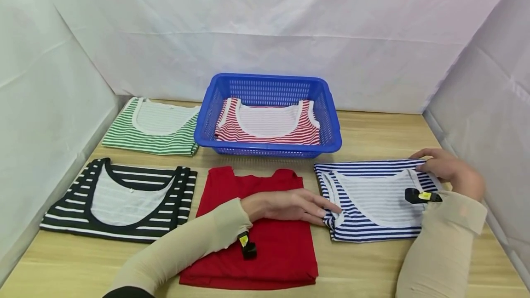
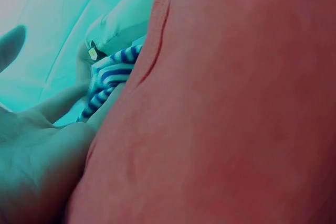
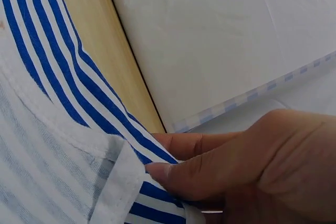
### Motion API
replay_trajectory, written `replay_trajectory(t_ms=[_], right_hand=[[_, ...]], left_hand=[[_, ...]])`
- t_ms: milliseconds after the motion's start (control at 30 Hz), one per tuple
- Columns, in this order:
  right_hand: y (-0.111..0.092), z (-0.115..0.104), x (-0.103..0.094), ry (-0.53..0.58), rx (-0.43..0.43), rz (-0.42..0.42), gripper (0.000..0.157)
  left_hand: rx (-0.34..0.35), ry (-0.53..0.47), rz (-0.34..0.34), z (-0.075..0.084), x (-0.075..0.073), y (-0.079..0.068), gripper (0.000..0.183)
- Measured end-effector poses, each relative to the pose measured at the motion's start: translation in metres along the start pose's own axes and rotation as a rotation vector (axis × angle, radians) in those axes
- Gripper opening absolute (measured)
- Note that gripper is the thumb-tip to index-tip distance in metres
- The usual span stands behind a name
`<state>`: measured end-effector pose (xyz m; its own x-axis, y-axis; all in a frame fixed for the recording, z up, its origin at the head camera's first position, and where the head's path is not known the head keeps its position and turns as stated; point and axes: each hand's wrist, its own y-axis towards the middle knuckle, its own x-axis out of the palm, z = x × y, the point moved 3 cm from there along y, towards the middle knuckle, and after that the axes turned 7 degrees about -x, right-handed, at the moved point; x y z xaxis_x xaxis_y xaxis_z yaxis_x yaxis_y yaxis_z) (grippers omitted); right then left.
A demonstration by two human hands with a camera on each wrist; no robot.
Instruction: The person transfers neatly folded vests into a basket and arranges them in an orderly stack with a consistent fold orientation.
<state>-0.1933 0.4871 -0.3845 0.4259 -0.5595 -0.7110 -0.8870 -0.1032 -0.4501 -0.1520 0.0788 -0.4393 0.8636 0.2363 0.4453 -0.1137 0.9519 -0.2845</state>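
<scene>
A folded blue-and-white striped tank top [image 1: 372,197] lies at the right of the table, its white scoop neck facing up. My right hand [image 1: 449,169] pinches its far right side; in the right wrist view the thumb [image 3: 173,174] presses on the striped cloth with fingers behind it. Across a folded red top [image 1: 248,243] reaches my left hand [image 1: 285,205], holding the striped top's left edge near the armhole, where the cloth is bunched. In the left wrist view the red cloth [image 2: 220,108] hides part of that grip.
Behind, a blue plastic basket [image 1: 267,154] holds a folded red-and-white striped top [image 1: 269,139]. At its left lies a green-and-white striped top [image 1: 153,139], and nearer, a black-and-white striped one [image 1: 124,229]. White cloth walls [image 1: 269,22] enclose the wooden table [image 1: 352,270].
</scene>
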Motion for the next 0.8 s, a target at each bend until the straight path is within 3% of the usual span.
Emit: replay_trajectory(t_ms=[100,267,400,600,800], right_hand=[[-0.002,-0.002,0.001,-0.045,-0.010,-0.002,0.051],[-0.005,-0.006,0.006,-0.061,-0.048,-0.067,0.064],[-0.006,-0.011,0.007,-0.020,-0.094,-0.053,0.066],[-0.010,-0.021,0.005,-0.004,-0.083,-0.076,0.081],[-0.008,-0.017,0.003,-0.051,-0.100,-0.063,0.070]], left_hand=[[-0.004,0.032,-0.001,0.001,0.002,-0.001,0.057],[0.084,0.124,0.117,0.005,0.003,-0.003,0.052],[0.159,0.236,0.215,0.007,0.002,-0.004,0.048],[0.196,0.305,0.278,0.009,0.001,-0.004,0.045],[0.251,0.390,0.326,0.012,0.002,-0.004,0.044]])
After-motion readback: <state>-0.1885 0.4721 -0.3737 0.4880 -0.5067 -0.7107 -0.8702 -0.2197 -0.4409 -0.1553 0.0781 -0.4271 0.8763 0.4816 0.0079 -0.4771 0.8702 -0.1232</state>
